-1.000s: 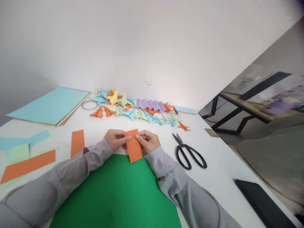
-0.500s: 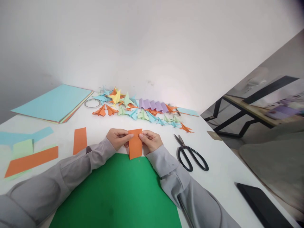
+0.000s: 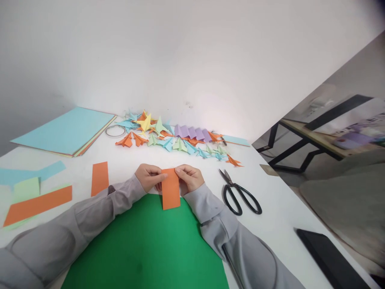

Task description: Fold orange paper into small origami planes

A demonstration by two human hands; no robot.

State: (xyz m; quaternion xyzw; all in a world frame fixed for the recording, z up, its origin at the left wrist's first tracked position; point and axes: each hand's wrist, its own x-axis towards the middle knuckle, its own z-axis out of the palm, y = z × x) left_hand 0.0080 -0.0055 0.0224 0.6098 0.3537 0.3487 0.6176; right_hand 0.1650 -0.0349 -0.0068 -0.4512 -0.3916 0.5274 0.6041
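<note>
Both hands are closed in a pinch in the head view: the left hand (image 3: pixel 149 177) has the upper left edge of an orange paper rectangle (image 3: pixel 171 192) between thumb and curled fingers, and the right hand (image 3: pixel 190 178) grips its upper right corner the same way. The rectangle sits between the hands, its lower part hanging over the far edge of a green sheet (image 3: pixel 144 245); whether it touches that sheet I cannot tell. The green sheet lies between the forearms on a white table (image 3: pixel 276 237).

To the right of the right hand lie black-handled scissors (image 3: pixel 230 184), blades slightly apart, and nearer the table's right edge a flat black object (image 3: pixel 327 255). Left of the left hand is a short orange strip (image 3: pixel 100 179); farther left, a long orange strip (image 3: pixel 39 205) lies near a pale green piece (image 3: pixel 27 190) and blue strips (image 3: pixel 51 171). Along the wall stand a stack of coloured paper (image 3: pixel 66 130), a thin ring (image 3: pixel 115 137), many folded paper shapes (image 3: pixel 179 144) and a pleated purple paper (image 3: pixel 192 133) among them.
</note>
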